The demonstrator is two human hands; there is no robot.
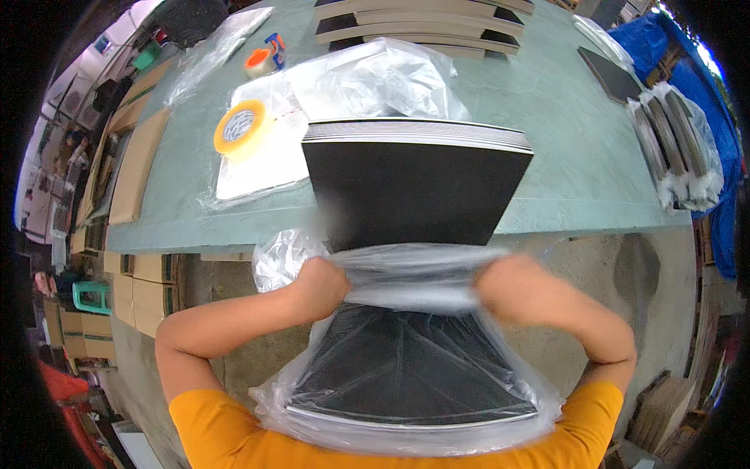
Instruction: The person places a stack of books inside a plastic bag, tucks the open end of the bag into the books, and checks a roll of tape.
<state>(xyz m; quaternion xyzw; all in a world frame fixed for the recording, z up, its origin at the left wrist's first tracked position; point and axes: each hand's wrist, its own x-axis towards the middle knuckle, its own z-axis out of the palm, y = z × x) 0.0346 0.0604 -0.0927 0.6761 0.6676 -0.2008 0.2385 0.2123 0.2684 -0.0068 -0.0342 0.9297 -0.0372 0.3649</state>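
A thick stack of black boards with white edges (pixel 414 187) leans at the table's front edge, its near end reaching toward my body. A clear plastic bag (pixel 414 273) covers the near part, its mouth bunched into a band across the stack. My left hand (pixel 322 285) is closed on the bag's left side. On the right side, my right hand (pixel 512 288), smeared by motion, grips the bag too. The far part of the stack stands out bare beyond the band.
Flat plastic bags (pixel 266 160) lie on the green table (pixel 578 187) under a tape roll (pixel 244 129). A tape dispenser (pixel 264 61) is behind. Board stacks (pixel 422 23) stand at the back; wrapped bundles (pixel 678 148) sit right, cartons (pixel 152 285) left.
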